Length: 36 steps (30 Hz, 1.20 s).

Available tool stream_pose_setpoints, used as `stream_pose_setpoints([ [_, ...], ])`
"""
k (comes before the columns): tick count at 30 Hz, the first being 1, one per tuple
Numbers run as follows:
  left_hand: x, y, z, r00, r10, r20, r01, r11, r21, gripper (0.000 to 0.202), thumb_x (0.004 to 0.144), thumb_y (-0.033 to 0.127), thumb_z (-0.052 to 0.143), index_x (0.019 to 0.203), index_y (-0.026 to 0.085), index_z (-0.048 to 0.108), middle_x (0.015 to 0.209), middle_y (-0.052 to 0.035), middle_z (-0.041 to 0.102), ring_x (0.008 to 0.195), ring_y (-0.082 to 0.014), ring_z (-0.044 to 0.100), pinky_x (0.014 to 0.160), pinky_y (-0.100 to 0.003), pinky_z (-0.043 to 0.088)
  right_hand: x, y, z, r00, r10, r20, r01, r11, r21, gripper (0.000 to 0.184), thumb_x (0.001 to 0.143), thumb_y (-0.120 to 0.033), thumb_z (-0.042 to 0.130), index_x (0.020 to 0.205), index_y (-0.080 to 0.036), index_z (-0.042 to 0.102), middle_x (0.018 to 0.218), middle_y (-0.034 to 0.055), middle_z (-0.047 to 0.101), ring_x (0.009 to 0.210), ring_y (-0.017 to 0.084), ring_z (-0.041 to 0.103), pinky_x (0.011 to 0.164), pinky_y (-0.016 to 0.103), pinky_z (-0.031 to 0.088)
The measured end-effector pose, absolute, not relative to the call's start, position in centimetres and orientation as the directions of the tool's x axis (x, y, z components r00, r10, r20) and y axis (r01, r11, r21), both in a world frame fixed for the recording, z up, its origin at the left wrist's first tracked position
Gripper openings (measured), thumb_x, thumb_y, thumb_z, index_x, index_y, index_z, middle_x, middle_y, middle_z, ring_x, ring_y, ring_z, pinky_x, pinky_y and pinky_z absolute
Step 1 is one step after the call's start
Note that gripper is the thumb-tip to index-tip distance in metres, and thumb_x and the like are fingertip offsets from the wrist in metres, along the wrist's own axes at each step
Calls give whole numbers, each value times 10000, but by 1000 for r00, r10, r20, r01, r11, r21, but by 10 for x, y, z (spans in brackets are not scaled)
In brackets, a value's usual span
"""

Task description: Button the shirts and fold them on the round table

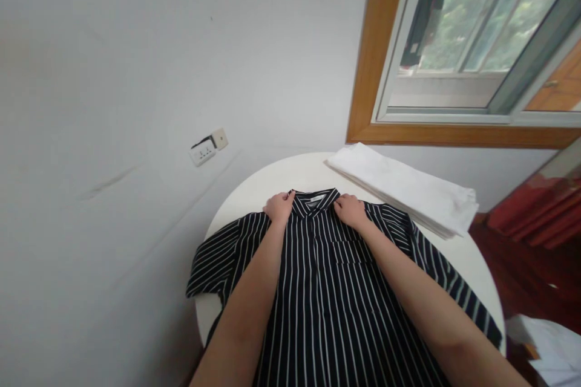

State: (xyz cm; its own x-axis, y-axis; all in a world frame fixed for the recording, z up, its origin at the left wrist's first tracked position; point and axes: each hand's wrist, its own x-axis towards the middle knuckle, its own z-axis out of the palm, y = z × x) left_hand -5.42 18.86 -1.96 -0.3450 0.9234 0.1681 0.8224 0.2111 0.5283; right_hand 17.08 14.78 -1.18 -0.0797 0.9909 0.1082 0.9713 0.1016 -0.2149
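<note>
A black shirt with white stripes [313,290] lies front side up, its collar pointing away from me and both sleeves spread to the sides. My left hand [278,207] pinches the left end of the collar between thumb and fingers. On the other side of the collar, my right hand [350,210] is closed on the fabric near the shoulder seam. Between the hands a pale label shows inside the neck. My forearms cover parts of the shirt's body, and its lower hem runs out of view.
Beneath the shirt stands a round white table [254,188] against the wall. A folded white cloth [403,184] lies at its back right. Above are a wood-framed window [363,72] and, further left, a wall socket [203,152]. White items [551,344] sit low at the right.
</note>
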Motion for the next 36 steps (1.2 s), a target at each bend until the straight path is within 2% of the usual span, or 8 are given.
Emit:
stream_pose_setpoints([
  [5,-58,188,-27,-275,848,453,830,-29,557,388,844,489,526,862,167,743,892,-123,682,891,-233,595,843,-318,406,165,164,-17,146,945,293,957,-60,-284,435,955,-344,347,950,-113,715,995,177,633,992,266,545,877,366,376],
  [10,-53,181,-23,-151,848,508,869,-131,477,484,911,504,407,719,195,727,720,-88,629,745,-206,552,759,-309,387,168,168,-32,184,939,290,919,-60,-389,516,967,-454,322,880,-138,721,918,159,657,887,243,581,789,327,383],
  [15,-48,175,-10,-121,834,539,916,-115,384,392,873,470,501,717,189,725,754,-110,634,794,-245,555,756,-336,376,171,173,-35,229,930,289,881,-72,-468,433,914,-501,448,856,-180,733,888,127,650,868,241,557,729,318,374],
  [19,-48,173,-12,-148,893,424,777,-160,608,391,892,416,473,657,183,680,616,-64,616,655,-201,594,676,-297,411,170,171,-35,204,890,408,896,-2,-444,257,864,-381,563,865,-200,746,929,114,616,931,256,499,766,336,367],
  [22,-46,171,-24,-261,921,290,479,-137,867,339,878,412,487,712,186,675,611,-28,633,599,-173,629,601,-256,447,169,168,-33,165,854,493,908,63,-414,207,839,-333,590,840,-200,749,939,114,594,954,265,477,800,354,367],
  [26,-45,168,-36,-319,919,230,298,-133,945,316,830,436,536,721,178,679,652,-16,644,591,-167,637,534,-243,490,170,168,-35,159,880,447,857,101,-505,204,843,-268,550,829,-172,730,878,99,593,842,214,528,766,328,412],
  [32,-49,169,-32,-367,913,176,272,-76,959,439,748,585,584,587,180,628,481,16,512,515,-152,579,485,-241,509,171,172,-44,208,955,210,407,111,-907,176,813,-303,548,746,-166,635,687,24,598,648,170,605,566,275,500],
  [36,-46,171,-31,-394,913,107,137,-57,989,404,665,571,678,641,168,659,547,7,572,567,-146,593,542,-248,528,165,172,-43,180,984,20,12,18,-1000,152,819,-318,562,774,-173,548,669,-13,577,560,145,635,465,246,518],
])
